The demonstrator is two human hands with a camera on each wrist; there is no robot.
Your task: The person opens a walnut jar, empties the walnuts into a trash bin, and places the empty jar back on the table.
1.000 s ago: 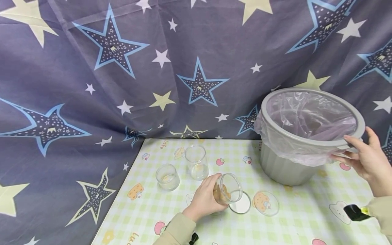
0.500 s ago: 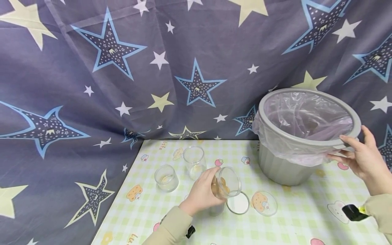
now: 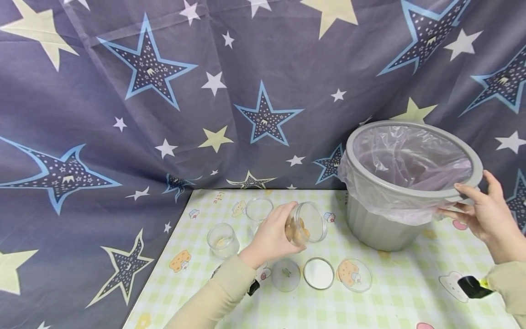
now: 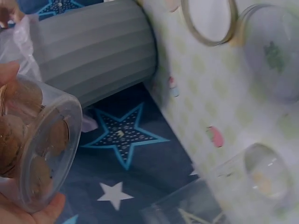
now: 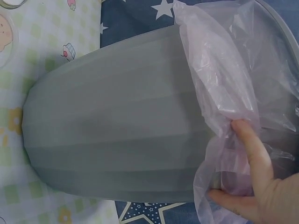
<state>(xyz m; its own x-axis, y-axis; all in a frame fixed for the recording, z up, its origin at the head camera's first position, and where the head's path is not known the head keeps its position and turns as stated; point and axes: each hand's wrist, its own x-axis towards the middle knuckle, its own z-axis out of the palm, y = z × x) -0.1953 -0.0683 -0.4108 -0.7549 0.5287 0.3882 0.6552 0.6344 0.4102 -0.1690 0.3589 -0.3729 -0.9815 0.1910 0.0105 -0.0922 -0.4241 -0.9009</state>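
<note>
My left hand [image 3: 269, 240] grips a clear jar [image 3: 315, 222] above the table, tilted with its open mouth toward the bin. Several brown rounded pieces [image 4: 39, 175] lie inside, seen through the jar's base in the left wrist view. At the right, my right hand [image 3: 491, 214] holds the near right rim of a grey trash can [image 3: 378, 224], with fingers over the liner. The pale translucent bin liner [image 5: 217, 84] is folded over the rim and hangs down outside. The can stands upright at the back right, and a gap separates it from the jar.
Two clear jars stand on the left of the table: a short jar [image 3: 223, 244] and a taller jar [image 3: 259, 210], partly behind my left hand. Three round lids lie in a row in front: a clear lid [image 3: 286, 275], a white-centred lid [image 3: 319, 273] and another clear lid [image 3: 361, 276]. A starry curtain [image 3: 172, 114] hangs behind.
My left hand has lifted the jar up and toward the back, uncovering the leftmost lid and overlapping the taller jar. The right hand keeps its hold on the trash can's rim.
</note>
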